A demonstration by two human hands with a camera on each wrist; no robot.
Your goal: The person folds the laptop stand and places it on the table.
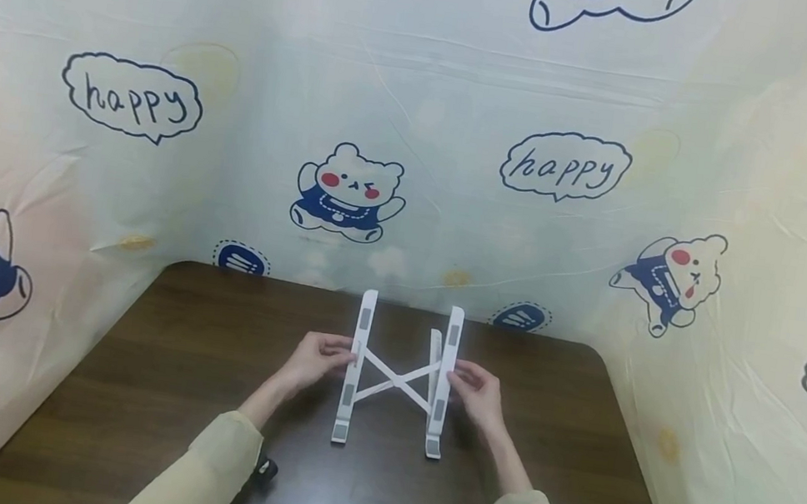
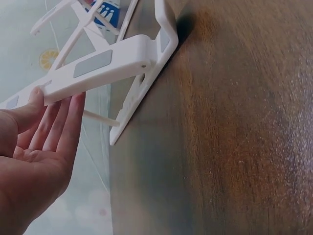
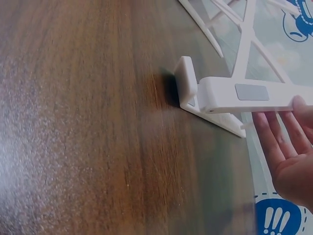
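Note:
A white folding laptop stand (image 1: 398,382) stands unfolded on the brown table, with an X-shaped brace between its two side arms. Grey pads (image 2: 93,63) lie along the top of each arm, and upturned lips mark the near ends. On the left arm, my left hand (image 1: 314,361) pinches the rail, thumb on top and fingers beneath, as the left wrist view shows. My right hand (image 1: 480,392) holds the right arm (image 3: 259,95) the same way, its fingers under the rail and its thumb at the upper edge.
The dark wooden table (image 1: 198,445) has rounded back corners. A pale cloth (image 1: 439,206) printed with bears and "happy" bubbles hangs behind it and on both sides. Dark wrist devices (image 1: 265,470) show beneath the rolled cream sleeves (image 1: 224,448).

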